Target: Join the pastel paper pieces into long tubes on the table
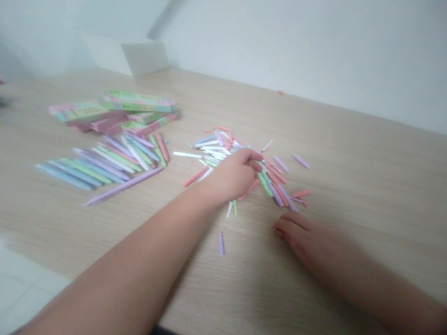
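Thin pastel paper strips (213,151) sprawl beneath the left hand (232,176), its curled grip unclear, while the right hand (310,244) rests open.

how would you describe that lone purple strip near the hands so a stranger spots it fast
On the wooden table, find the loose heap of pastel paper strips under the left hand. Below it, between that hand and the right hand, lies a short purple strip, set apart from all the others.

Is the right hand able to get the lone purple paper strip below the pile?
Probably yes: the right hand rests nearby, and nothing lies between it and the purple paper strip.
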Demonstrator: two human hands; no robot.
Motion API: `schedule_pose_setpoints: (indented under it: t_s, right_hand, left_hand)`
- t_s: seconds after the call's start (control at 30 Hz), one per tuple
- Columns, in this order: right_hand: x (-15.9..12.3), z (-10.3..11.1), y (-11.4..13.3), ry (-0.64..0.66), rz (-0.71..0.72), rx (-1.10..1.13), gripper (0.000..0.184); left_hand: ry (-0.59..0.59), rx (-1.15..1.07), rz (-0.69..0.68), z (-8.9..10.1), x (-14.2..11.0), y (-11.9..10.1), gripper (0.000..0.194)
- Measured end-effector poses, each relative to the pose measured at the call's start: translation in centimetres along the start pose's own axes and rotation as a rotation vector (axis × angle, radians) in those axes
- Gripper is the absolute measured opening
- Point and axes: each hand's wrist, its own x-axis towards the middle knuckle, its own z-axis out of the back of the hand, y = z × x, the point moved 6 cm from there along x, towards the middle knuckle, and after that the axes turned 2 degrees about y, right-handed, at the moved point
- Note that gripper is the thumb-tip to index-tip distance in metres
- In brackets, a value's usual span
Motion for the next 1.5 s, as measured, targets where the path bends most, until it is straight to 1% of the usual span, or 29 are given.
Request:
schedule_pose_setpoints:
  t_s: [0.07, 0.1, 0.17, 0.23, 0.27, 0.37, 0.43, 0.53, 0.63, 0.73, 0.83, 0.93, 1.03, 1.2, 1.37, 1.5]
  right_hand:
    - [0.1, -0.8, -0.4, 0.051, -0.028, 0.008, 0.02]
    - [0.2, -0.9, -0.6, 0.032, -0.046, 0.03, 0.02]
    - [0.5, -0.6, -1.4, -0.104, -0.083, 0.114, 0.023]
    - [0.7, -0.2, -2.1, -0.238, -0.105, 0.203, 0.027]
    - [0.7, -0.1, -2.5, -0.281, -0.117, 0.243, 0.027]
    - [1.0, 0.3, -3.2, -0.335, -0.175, 0.327, 0.016]
    - [1.0, 0.9, -3.4, -0.394, -0.185, 0.373, 0.011]
    - [0.9, 1.7, -3.3, -0.475, -0.171, 0.437, 0.008]
    - [0.8, 1.8, -3.6, -0.521, -0.262, 0.474, 0.011]
    - [0.8, 1.6, -3.9, -0.528, -0.354, 0.512, 0.016]
    - [0.9, 1.2, -4.2, -0.495, -0.403, 0.532, 0.021]
    - [1.2, 0.7, -4.6, -0.473, -0.396, 0.551, 0.023]
    - [1.4, 0.2, -4.7, -0.438, -0.365, 0.592, 0.023]
    - [1.4, 0.4, -4.6, -0.459, -0.349, 0.56, 0.023]
    - [1.3, 0.8, -4.5, -0.453, -0.357, 0.464, 0.021]
    - [1.3, 0.7, -4.5, -0.434, -0.334, 0.463, 0.02]
  left_hand:
    - [0.063, -0.075, -0.022, -0.3, -0.1, -0.1, 0.041]
    - [0.081, -0.079, -0.042, -0.4, -0.3, -0.2, 0.04]
    - [0.087, 0.006, -0.094, -0.4, -0.8, -0.7, 0.037]
    - [0.099, 0.149, -0.149, -0.6, -1.3, -1.4, 0.033]
    - [0.128, 0.206, -0.168, -0.8, -1.5, -1.6, 0.03]
    - [0.261, 0.332, -0.193, -1.8, -1.9, -1.9, 0.021]
    - [0.337, 0.381, -0.189, -2.5, -2.1, -1.6, 0.017]
    - [0.427, 0.322, -0.126, -3.5, -2.1, -0.4, 0.019]
    - [0.482, 0.253, -0.073, -4.1, -2.2, 0.8, 0.024]
    - [0.5, 0.262, -0.09, -4.2, -2.2, 1.0, 0.029]
    - [0.492, 0.356, -0.106, -3.9, -2.3, 0.8, 0.035]
    - [0.444, 0.46, -0.12, -3.5, -2.2, 0.5, 0.038]
    - [0.421, 0.509, -0.126, -3.4, -2.3, 0.4, 0.034]
    - [0.42, 0.548, -0.113, -3.5, -2.3, 0.4, 0.027]
    - [0.411, 0.597, -0.147, -3.4, -2.4, 0.1, 0.017]
    - [0.424, 0.565, -0.143, -3.5, -2.4, 0.2, 0.019]
